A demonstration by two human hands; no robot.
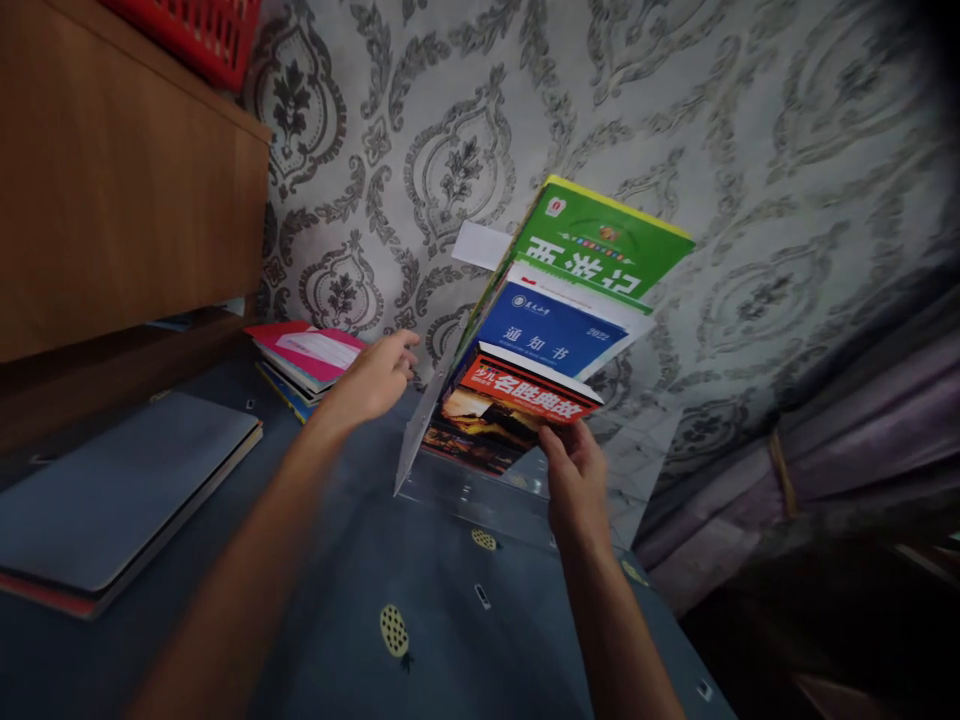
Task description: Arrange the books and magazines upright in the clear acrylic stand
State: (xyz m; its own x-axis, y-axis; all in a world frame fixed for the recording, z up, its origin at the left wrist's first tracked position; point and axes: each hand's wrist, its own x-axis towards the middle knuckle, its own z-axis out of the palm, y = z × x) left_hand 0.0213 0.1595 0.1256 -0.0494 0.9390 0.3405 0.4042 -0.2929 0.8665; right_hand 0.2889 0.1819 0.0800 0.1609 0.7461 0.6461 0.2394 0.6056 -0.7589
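Observation:
A clear bookstand (420, 440) holds several books leaning upright. At its front is a small red and black book (480, 420) with a dark golden picture. My right hand (576, 475) grips that book's lower right edge, thumb on the cover and fingers mostly behind it. Behind it stand a blue booklet (551, 335) marked 2022 and a taller green book (600, 235). My left hand (382, 372) is left of the stand, fingers loosely apart with nothing in them. Beyond its wrist lies a stack topped by a pink book (315, 352).
A thick grey-blue notebook (135, 480) lies at the left on the dark patterned tablecloth (442, 620). A wooden cabinet (127, 190) with a red basket (202, 35) rises at the upper left. Patterned wallpaper (457, 160) is behind, and a tied curtain (720, 540) hangs at the right.

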